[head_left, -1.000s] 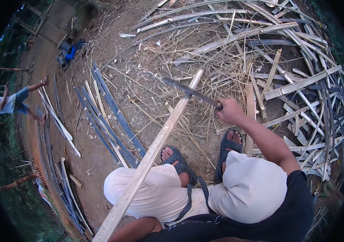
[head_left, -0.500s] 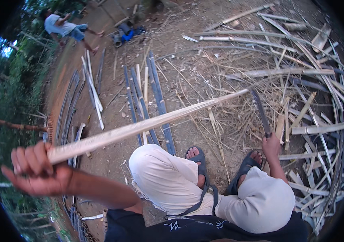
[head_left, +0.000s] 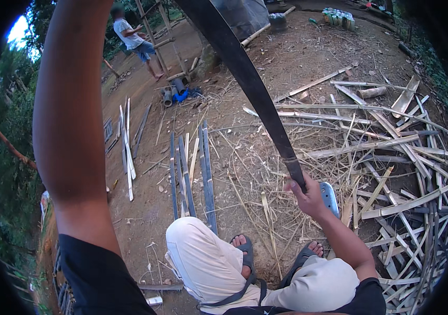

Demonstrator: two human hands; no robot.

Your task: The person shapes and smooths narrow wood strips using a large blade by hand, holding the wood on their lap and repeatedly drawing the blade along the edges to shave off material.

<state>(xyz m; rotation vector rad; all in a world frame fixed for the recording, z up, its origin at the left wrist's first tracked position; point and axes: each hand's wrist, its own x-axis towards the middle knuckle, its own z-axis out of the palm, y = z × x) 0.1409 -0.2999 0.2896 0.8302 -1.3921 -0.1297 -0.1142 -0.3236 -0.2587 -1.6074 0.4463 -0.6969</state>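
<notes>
A long dark bamboo strip (head_left: 255,92) slants across the upper middle, with a joint ring near its lower end. My right hand (head_left: 310,197) is closed around that lower end, thumb against the strip. The strip widens upward and leaves the picture at the top. My left forearm (head_left: 72,105) rises steeply on the left, and its hand is beyond the upper edge. Just beside my right hand shows a flat, shiny bluish-grey piece (head_left: 329,198) with small dark spots. Whether my hand holds it too cannot be made out.
Split bamboo pieces (head_left: 407,205) lie piled at the right, with shavings (head_left: 255,178) before my feet. Dark strips (head_left: 206,178) lie ahead of my knee. A person (head_left: 135,39) stands far left near a bamboo frame (head_left: 163,42). Several containers (head_left: 339,20) stand far back.
My left hand has risen out of view. The strip now shows its dark side and reaches my right hand. The long knife seen earlier in my right hand is no longer plainly visible.
</notes>
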